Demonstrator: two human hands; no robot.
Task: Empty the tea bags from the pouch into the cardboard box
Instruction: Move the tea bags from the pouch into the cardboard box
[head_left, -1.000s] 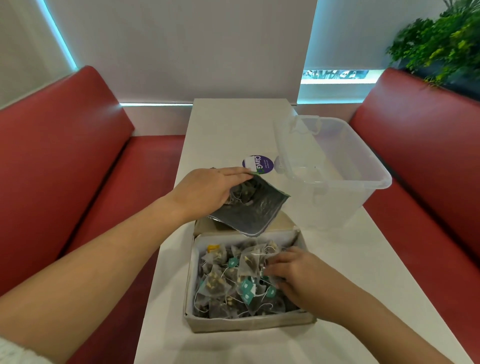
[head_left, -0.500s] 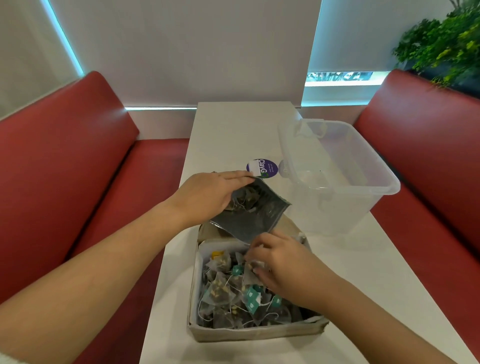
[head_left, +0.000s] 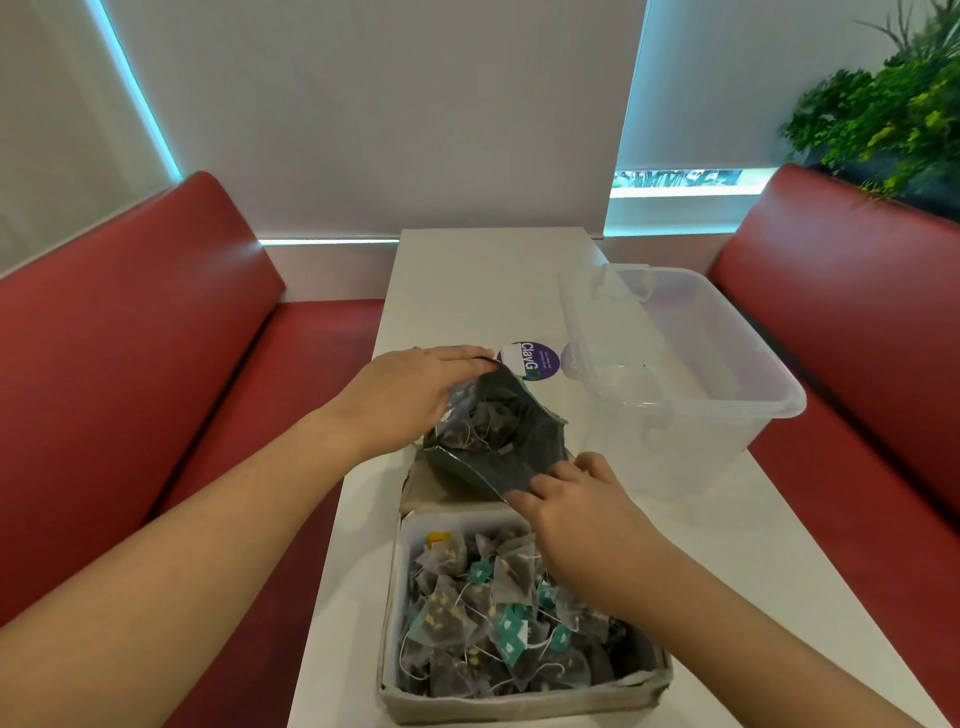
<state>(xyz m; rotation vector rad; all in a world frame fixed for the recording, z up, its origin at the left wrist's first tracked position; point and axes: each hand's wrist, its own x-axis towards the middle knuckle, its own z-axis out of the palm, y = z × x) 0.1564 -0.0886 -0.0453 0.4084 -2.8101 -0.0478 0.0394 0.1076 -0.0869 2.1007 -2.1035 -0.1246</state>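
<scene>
We are holding the pouch (head_left: 498, 441) tilted above the far end of the cardboard box (head_left: 519, 709), which is sitting on the white bench (head_left: 467, 291) right in front of us. Our left hand (head_left: 410, 400) is gripping the pouch's upper end, fingers curled over it. Our right hand (head_left: 587, 512) is pinching its lower edge, where the opening seems to be, just over the box's folded-back flap (head_left: 431, 488).

Judging by what is lying where, we are getting well on with the job. A thick heap of tea bags (head_left: 483, 618) with teal tags and white strings is already filling the box nearly to its rim. We are not finishing yet, though: through the pouch's clear side we are seeing several more dark bags bunched in its upper half, waiting to be shaken or pulled out. The lower edge is sitting over the flap rather than the open box, so we are probably needing to bring it nearer before anything drops.

A clear plastic tub (head_left: 727, 415) is standing to the right, and a round purple sticker (head_left: 535, 361) is lying beyond the pouch.
</scene>
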